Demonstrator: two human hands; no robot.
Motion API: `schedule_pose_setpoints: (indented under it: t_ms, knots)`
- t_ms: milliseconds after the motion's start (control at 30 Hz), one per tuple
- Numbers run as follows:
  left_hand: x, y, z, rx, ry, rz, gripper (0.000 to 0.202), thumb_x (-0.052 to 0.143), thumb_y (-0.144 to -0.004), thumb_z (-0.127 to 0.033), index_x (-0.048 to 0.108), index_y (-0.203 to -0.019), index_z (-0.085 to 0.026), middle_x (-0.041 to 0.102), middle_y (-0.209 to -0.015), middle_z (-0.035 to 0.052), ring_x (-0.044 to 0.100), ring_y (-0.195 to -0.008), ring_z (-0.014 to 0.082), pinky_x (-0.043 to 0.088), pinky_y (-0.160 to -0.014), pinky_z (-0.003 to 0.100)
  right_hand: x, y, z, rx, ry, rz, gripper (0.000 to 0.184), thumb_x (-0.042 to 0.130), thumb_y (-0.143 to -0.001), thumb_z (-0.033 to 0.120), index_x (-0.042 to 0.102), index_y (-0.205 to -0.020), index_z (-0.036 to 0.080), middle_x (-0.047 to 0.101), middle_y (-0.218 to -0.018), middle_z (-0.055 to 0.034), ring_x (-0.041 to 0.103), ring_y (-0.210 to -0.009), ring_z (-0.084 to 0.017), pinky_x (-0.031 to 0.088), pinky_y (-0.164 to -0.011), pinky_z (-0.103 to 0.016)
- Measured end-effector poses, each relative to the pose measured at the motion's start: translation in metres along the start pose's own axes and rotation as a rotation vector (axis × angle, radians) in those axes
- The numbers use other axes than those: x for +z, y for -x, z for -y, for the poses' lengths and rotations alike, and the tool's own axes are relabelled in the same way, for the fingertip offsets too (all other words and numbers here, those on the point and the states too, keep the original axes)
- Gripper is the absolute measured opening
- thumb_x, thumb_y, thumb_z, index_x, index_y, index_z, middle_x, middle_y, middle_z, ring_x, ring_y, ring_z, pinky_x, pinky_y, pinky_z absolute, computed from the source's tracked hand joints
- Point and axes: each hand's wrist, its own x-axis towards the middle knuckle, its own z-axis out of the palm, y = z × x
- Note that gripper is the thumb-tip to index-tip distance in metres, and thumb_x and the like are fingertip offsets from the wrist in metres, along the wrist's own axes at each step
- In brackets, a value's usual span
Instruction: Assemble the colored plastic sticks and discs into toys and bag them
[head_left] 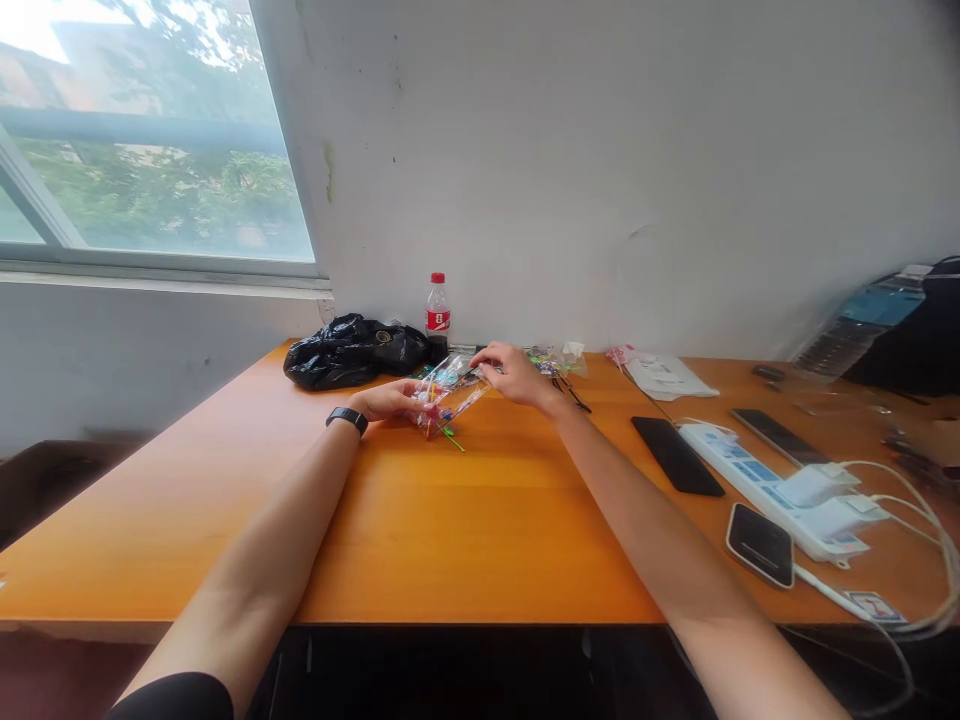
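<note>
A clear plastic bag [459, 398] with small colourful pieces in it is held up over the table between my hands. My left hand [394, 400], with a black band at the wrist, grips the bag's left side with closed fingers. My right hand [514, 375] pinches at the bag's upper right, where a thin dark item shows by the fingertips; its kind is too small to tell. A bright green strip [453, 438] pokes out below the bag. Behind my right hand lie more small colourful packets [551, 360], partly hidden.
On the wooden table [420, 530], a black plastic bag [349, 352] and a red-capped cola bottle [438, 310] stand at the back. To the right are a white packet [667, 374], black phone [677, 455], white power strip [757, 485], cables and a large water bottle [862, 320].
</note>
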Motion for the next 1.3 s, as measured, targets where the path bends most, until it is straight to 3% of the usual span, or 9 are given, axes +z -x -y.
schedule_pose_setpoints:
  t_ms: [233,367,467,667,800,900,967,1167,1300]
  knots:
    - [-0.002,0.000,0.002,0.024,-0.004,0.035,0.049,0.092,-0.079,-0.036,0.072,-0.116,-0.011,0.077,-0.097,0.0137,0.074,-0.083,0.0230,0.056,-0.074,0.029,0.000,-0.001,0.006,-0.068,-0.074,-0.047,0.022,0.058,-0.093,0.017,0.080,-0.098,0.021,0.078,-0.103,-0.0065,0.064,-0.104,-0.024,0.050,-0.092,-0.036]
    - [-0.006,0.000,0.003,0.034,0.004,0.006,0.056,0.091,-0.079,-0.035,0.071,-0.125,-0.011,0.076,-0.093,0.0117,0.071,-0.073,0.0183,0.053,-0.068,0.026,-0.002,0.001,0.013,-0.115,-0.067,-0.027,0.024,0.059,-0.094,0.016,0.081,-0.100,0.022,0.078,-0.104,-0.0076,0.062,-0.114,-0.026,0.049,-0.100,-0.038]
    - [-0.008,0.000,0.003,0.040,0.026,0.015,0.061,0.090,-0.080,-0.034,0.069,-0.132,-0.012,0.074,-0.093,0.0092,0.067,-0.071,0.0145,0.052,-0.068,0.024,-0.004,0.002,0.017,-0.131,-0.090,0.015,0.027,0.056,-0.097,0.017,0.081,-0.107,0.021,0.077,-0.109,-0.0086,0.064,-0.114,-0.025,0.049,-0.100,-0.038]
    - [-0.008,-0.001,0.001,0.071,0.021,0.065,0.056,0.092,-0.078,-0.032,0.072,-0.125,-0.009,0.074,-0.094,0.0105,0.068,-0.074,0.0159,0.054,-0.071,0.025,-0.007,0.003,0.014,-0.103,-0.107,0.157,0.022,0.062,-0.095,0.020,0.081,-0.107,0.020,0.076,-0.109,-0.0076,0.068,-0.107,-0.023,0.051,-0.097,-0.035]
    - [-0.006,-0.002,0.001,0.063,0.020,0.093,0.051,0.092,-0.077,-0.030,0.074,-0.119,-0.009,0.075,-0.094,0.0119,0.069,-0.074,0.0164,0.053,-0.072,0.025,-0.009,0.006,0.017,-0.178,-0.060,0.268,0.023,0.062,-0.096,0.020,0.082,-0.109,0.022,0.061,-0.132,-0.0105,0.063,-0.117,-0.023,0.052,-0.100,-0.036]
    - [-0.007,-0.003,0.002,0.055,0.010,0.112,0.050,0.093,-0.076,-0.029,0.075,-0.118,-0.009,0.076,-0.096,0.0125,0.070,-0.075,0.0166,0.053,-0.073,0.025,-0.013,0.010,0.024,-0.177,0.071,0.260,0.023,0.065,-0.094,0.021,0.082,-0.109,0.024,0.045,-0.148,-0.0107,0.058,-0.125,-0.026,0.052,-0.103,-0.039]
    - [-0.009,-0.004,0.003,0.051,0.002,0.122,0.048,0.093,-0.076,-0.029,0.075,-0.116,-0.009,0.077,-0.096,0.0129,0.071,-0.076,0.0171,0.054,-0.073,0.025,-0.015,0.012,0.028,-0.161,0.141,0.271,0.025,0.064,-0.093,0.020,0.082,-0.112,0.025,0.041,-0.151,-0.0106,0.060,-0.120,-0.026,0.051,-0.102,-0.040]
    - [-0.014,-0.005,0.005,0.033,-0.014,0.137,0.050,0.093,-0.075,-0.032,0.075,-0.117,-0.010,0.077,-0.093,0.0123,0.070,-0.071,0.0167,0.055,-0.069,0.025,-0.022,0.014,0.034,-0.091,0.184,0.403,0.033,0.059,-0.092,0.014,0.080,-0.114,0.025,0.053,-0.137,-0.0096,0.062,-0.087,-0.017,0.050,-0.084,-0.033]
    - [-0.013,-0.005,0.004,0.040,-0.021,0.140,0.044,0.093,-0.075,-0.034,0.076,-0.107,-0.009,0.077,-0.089,0.0121,0.070,-0.069,0.0165,0.055,-0.068,0.024,-0.022,0.012,0.034,-0.049,0.144,0.382,0.020,0.059,-0.090,0.013,0.077,-0.094,0.019,0.061,-0.116,-0.0085,0.060,-0.085,-0.017,0.045,-0.076,-0.029]
